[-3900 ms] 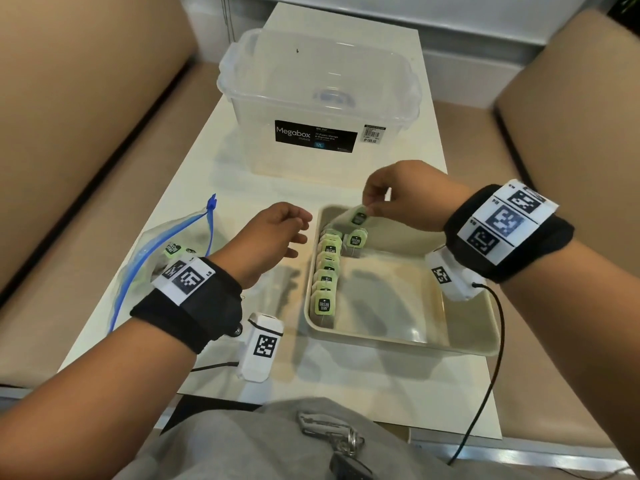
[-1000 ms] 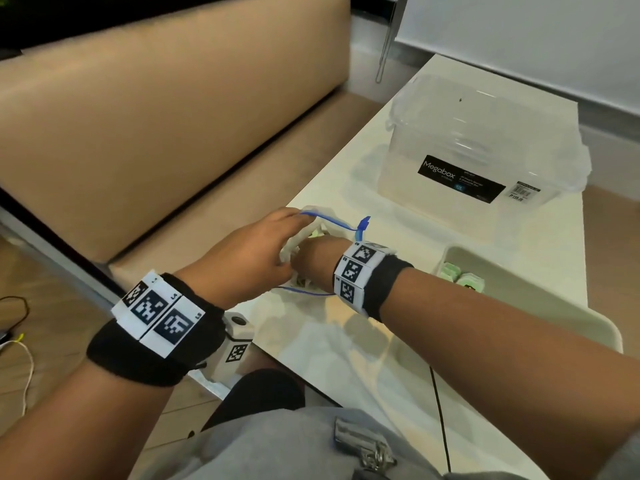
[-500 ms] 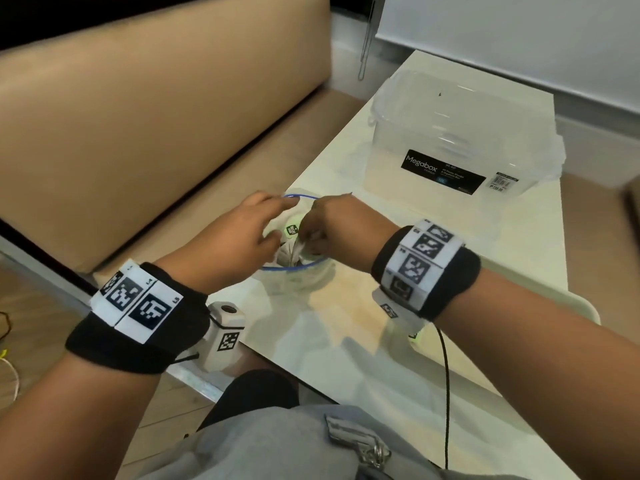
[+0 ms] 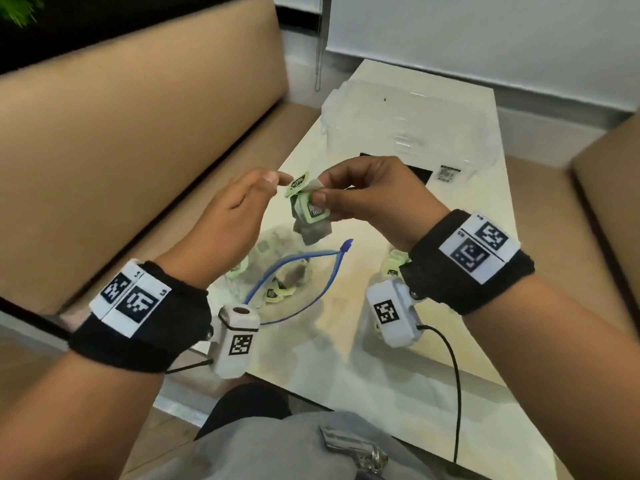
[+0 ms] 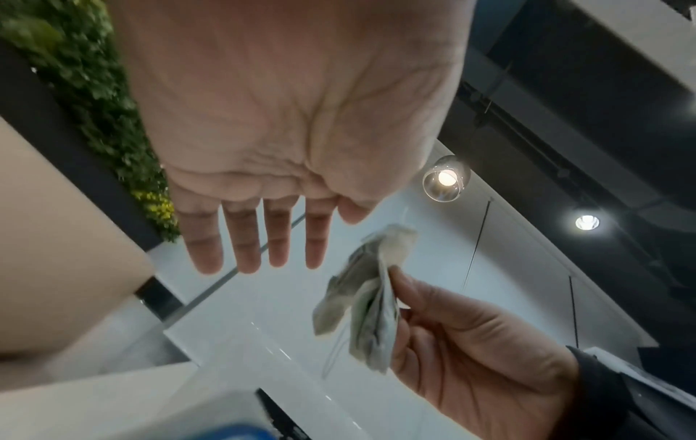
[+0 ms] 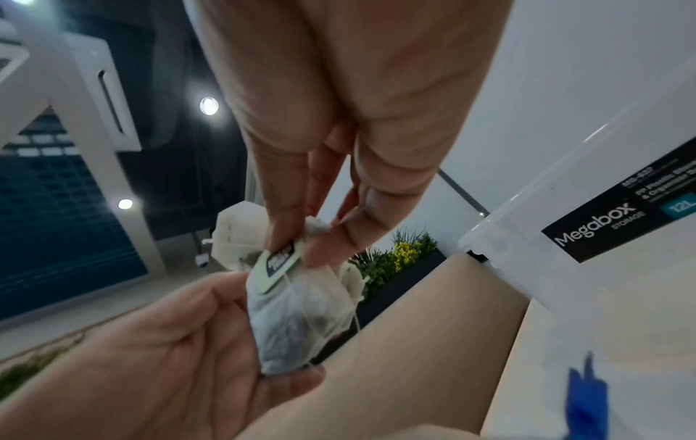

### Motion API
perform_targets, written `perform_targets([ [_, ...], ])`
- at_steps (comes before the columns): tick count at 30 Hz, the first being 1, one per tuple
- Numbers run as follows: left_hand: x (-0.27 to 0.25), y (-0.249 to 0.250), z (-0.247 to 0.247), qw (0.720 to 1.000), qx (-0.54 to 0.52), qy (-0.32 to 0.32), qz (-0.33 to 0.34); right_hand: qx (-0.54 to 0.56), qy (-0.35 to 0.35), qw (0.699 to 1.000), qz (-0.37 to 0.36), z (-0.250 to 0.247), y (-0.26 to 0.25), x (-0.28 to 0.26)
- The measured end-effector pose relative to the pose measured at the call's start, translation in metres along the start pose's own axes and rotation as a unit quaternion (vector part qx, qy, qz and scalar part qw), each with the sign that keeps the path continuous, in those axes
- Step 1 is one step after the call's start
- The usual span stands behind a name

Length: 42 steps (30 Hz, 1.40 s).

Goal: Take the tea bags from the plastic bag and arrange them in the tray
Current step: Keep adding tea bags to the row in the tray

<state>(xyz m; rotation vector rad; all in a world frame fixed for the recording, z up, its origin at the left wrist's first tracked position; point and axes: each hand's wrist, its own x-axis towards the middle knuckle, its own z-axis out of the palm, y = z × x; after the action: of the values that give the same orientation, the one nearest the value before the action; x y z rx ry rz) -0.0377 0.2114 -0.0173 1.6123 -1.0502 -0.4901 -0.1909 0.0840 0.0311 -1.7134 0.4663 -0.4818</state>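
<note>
My right hand [image 4: 367, 195] now holds a small clump of tea bags [image 4: 310, 216] in the air at centre frame of the head view, thumb and fingers pinched on the upper edges and on one green tag; half a second ago that hand was down at the mouth of the plastic bag [image 4: 277, 282], so the clump has just been lifted clear. The count in the clump cannot be stated with certainty; at least two tags show, one of them standing up at the top left of the bunch. My left hand [image 4: 235, 216] has come off the plastic bag and is level with the clump, fingers straight and spread, holding nothing; its fingertips lie just beside the raised tag, and contact cannot be confirmed. The plastic bag lies open on the bench [image 4: 346, 341] below, blue zip rim gaping, with several tea bags remaining inside. The tray is almost wholly hidden behind my right wrist; only a few green tags show there at right of centre. Judgement: extraction of this batch is complete, separation of single bags comes next, then carriage to the tray. Task is part done, stock remains in the bag.
</note>
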Motion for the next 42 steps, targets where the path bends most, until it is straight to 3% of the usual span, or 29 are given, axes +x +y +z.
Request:
perform_targets([
  [2, 0.006, 0.012, 0.015, 0.992, -0.111, -0.031, -0.048, 0.024, -0.009, 1.000, 0.018, -0.011, -0.004, -0.007],
  [5, 0.008, 0.032, 0.038, 0.954, -0.268, -0.092, -0.099, 0.045, -0.010, 0.998, 0.046, -0.024, -0.006, -0.014],
  [8, 0.005, 0.042, 0.065, 0.920, -0.332, -0.157, -0.135, 0.054, 0.030, 0.996, 0.063, -0.035, -0.001, -0.022],
  [11, 0.001, 0.038, 0.090, 0.907, -0.334, -0.207, -0.149, 0.013, 0.081, 0.994, 0.070, -0.044, 0.009, -0.032],
  [19, 0.000, 0.026, 0.127, 0.902, -0.335, -0.198, -0.186, -0.137, 0.174, 0.970, 0.103, -0.064, 0.031, -0.053],
  [25, 0.002, 0.019, 0.140, 0.906, -0.316, -0.213, -0.183, -0.073, 0.168, 0.973, 0.143, -0.075, 0.039, -0.068],
  [33, 0.006, 0.015, 0.144, 0.878, -0.369, -0.208, -0.222, -0.058, 0.182, 0.971, 0.142, -0.084, 0.050, -0.074],
  [38, 0.013, 0.006, 0.146, 0.896, -0.340, -0.163, -0.232, 0.085, 0.172, 0.970, 0.147, -0.089, 0.051, -0.077],
  [42, 0.015, 0.005, 0.145, 0.886, -0.357, -0.198, -0.221, 0.133, 0.178, 0.965, 0.137, -0.091, 0.054, -0.075],
])
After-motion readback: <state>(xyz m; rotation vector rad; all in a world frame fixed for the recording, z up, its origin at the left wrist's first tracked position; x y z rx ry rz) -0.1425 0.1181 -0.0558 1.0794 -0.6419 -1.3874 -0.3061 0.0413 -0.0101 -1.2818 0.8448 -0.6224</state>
